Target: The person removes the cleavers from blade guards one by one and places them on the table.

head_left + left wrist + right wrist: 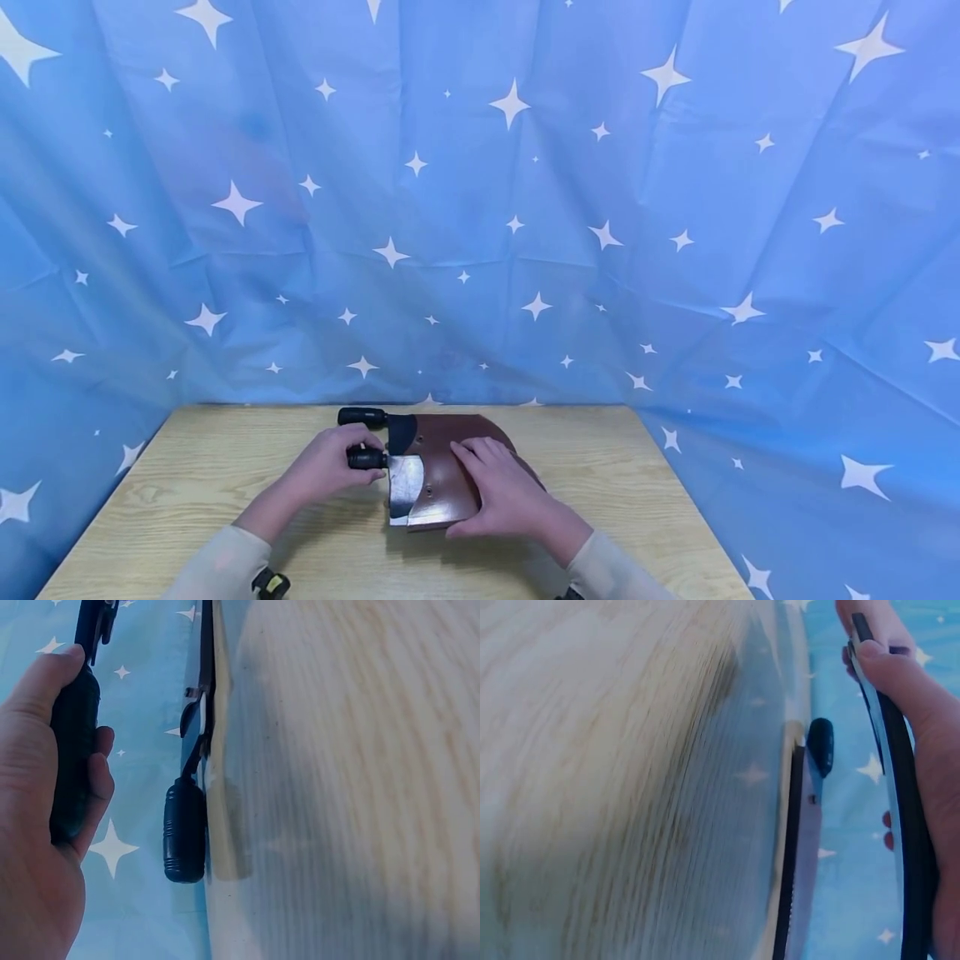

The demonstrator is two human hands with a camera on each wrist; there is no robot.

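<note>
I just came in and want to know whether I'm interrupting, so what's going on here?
A person has a broad, flat tool held up off the table. Their left hand grips its black handle, and their right hand holds its brown section. A silvery part shows between the two. A second, similar tool lies on the table beyond it, its handle also pointing to the person's left.
</note>
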